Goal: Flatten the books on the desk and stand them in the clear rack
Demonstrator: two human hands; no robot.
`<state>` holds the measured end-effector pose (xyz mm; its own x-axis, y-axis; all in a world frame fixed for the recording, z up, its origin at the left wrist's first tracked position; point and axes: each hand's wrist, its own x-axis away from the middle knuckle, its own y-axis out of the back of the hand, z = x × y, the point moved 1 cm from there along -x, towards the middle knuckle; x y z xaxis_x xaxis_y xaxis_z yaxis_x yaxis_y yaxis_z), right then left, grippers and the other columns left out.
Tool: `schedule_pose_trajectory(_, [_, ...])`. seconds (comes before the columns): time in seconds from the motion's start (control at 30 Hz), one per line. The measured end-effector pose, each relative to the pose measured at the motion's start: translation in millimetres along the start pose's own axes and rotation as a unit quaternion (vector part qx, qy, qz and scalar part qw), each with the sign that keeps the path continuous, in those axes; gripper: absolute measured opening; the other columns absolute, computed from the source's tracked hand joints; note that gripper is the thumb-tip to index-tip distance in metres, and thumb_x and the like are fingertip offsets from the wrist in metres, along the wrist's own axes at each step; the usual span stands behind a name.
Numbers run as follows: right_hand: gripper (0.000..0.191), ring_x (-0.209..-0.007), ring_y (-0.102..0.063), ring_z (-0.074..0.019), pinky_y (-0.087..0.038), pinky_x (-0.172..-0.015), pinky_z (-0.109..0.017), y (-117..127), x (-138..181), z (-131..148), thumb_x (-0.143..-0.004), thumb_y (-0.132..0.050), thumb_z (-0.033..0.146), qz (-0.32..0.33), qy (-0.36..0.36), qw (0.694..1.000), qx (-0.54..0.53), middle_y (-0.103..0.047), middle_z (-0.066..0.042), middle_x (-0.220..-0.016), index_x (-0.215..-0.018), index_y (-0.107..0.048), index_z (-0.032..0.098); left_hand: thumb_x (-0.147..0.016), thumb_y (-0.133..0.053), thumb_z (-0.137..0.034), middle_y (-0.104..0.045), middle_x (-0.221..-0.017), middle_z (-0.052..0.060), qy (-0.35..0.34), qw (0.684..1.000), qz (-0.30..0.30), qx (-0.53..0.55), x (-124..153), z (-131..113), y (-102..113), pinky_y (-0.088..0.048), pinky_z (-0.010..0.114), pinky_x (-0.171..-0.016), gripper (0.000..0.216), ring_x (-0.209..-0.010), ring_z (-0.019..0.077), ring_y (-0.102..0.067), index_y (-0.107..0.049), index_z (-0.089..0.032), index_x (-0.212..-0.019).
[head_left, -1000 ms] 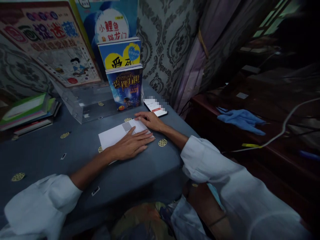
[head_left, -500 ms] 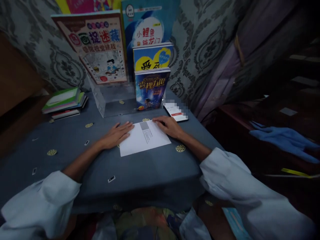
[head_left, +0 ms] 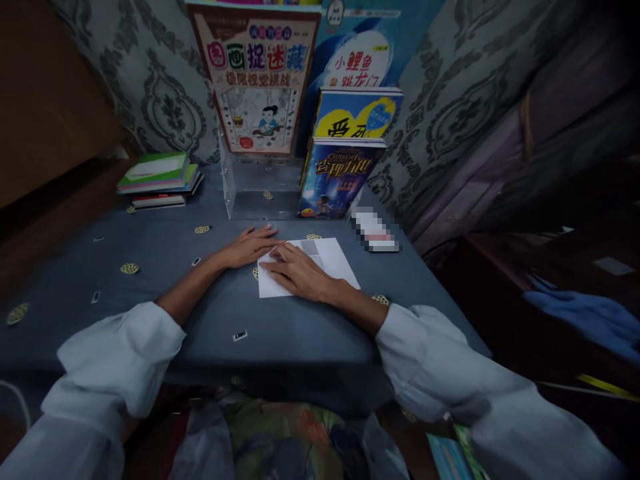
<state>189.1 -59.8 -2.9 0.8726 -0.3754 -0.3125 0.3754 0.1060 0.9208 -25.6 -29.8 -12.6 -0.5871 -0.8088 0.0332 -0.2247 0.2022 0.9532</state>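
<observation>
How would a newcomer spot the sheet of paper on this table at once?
On the blue-grey tablecloth, find the clear book stand at the back. Just nearer the wearer, the sheet of paper lies flat beneath the right hand. Unlike the blue book with gold lettering standing beyond it, it is white, with a grey printed block near its far edge.

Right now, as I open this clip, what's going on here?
A person's right hand lies across a white sheet of paper on a cloth-covered table. The left hand is flat at the sheet's far left corner, its fingertips close to the right's; whether the hands touch is hard to tell. Beyond the sheet, books stand upright, with a partly pixelated phone to their right.
</observation>
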Motion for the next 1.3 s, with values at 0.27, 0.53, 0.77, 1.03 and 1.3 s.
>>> schedule_pose_trajectory(0.27, [0.035, -0.113, -0.055, -0.0269, -0.047, -0.099, -0.046, 0.9, 16.3, 26.7, -0.105, -0.046, 0.034, 0.023, 0.05, 0.996, -0.077, -0.061, -0.014, -0.119, -0.124, -0.072, 0.023, -0.108, -0.027, -0.042, -0.029, -0.167, 0.005, 0.004, 1.0, -0.01, 0.001, -0.4, -2.4, -0.7, -0.013, 0.055, -0.123, 0.047, -0.156, 0.0232, -0.02, -0.045, -0.033, -0.151])
schedule_pose_trajectory(0.53, [0.036, -0.119, -0.054, -0.0279, -0.045, -0.103, -0.048, -1.0, -7.4, 2.1, -0.104, -0.048, 0.03, 0.045, 0.024, 0.998, -0.033, -0.062, -0.013, -0.126, -0.135, -0.065, 0.025, -0.106, -0.032, -0.04, -0.044, -0.159, 0.012, 0.017, 0.997, -0.077, -0.002, 7.6, -1.1, -8.0, -0.026, 0.047, -0.122, 0.048, -0.15, 0.0225, -0.036, -0.052, -0.021, -0.146])
schedule_pose_trajectory(0.77, [0.046, -0.139, -0.048, -0.0303, -0.038, -0.114, -0.054, -5.6, 7.5, -28.2, -0.103, -0.048, 0.042, 0.026, -0.046, 0.998, -0.033, -0.057, -0.014, -0.148, -0.143, -0.057, 0.02, -0.106, -0.032, -0.041, -0.049, -0.155, 0.012, 0.0, 0.995, -0.099, -0.006, 9.2, 4.9, -9.7, -0.031, 0.043, -0.12, 0.049, -0.147, 0.0229, -0.041, -0.055, -0.019, -0.143])
schedule_pose_trajectory(1.03, [0.053, -0.144, -0.047, -0.0302, -0.034, -0.122, -0.05, 12.5, 86.0, -76.9, -0.103, -0.041, 0.041, -0.037, -0.209, 0.977, 0.011, -0.054, -0.018, -0.15, -0.143, -0.057, 0.01, -0.106, -0.03, -0.042, -0.05, -0.155, 0.007, 0.016, 0.994, -0.098, -0.036, 8.0, 5.4, -10.5, -0.031, 0.045, -0.12, 0.048, -0.147, 0.0238, -0.04, -0.055, -0.024, -0.144])
schedule_pose_trajectory(1.3, [0.049, -0.143, -0.047, -0.0303, -0.037, -0.119, -0.056, 15.7, 103.5, -74.7, -0.102, -0.04, 0.037, -0.057, -0.24, 0.969, 0.028, -0.055, -0.012, -0.151, -0.143, -0.057, 0.016, -0.104, -0.038, -0.037, -0.059, -0.141, 0.011, 0.066, 0.981, -0.15, -0.105, 14.1, -17.8, -3.3, -0.043, 0.046, -0.109, 0.041, -0.128, 0.0288, -0.054, -0.065, -0.02, -0.131])
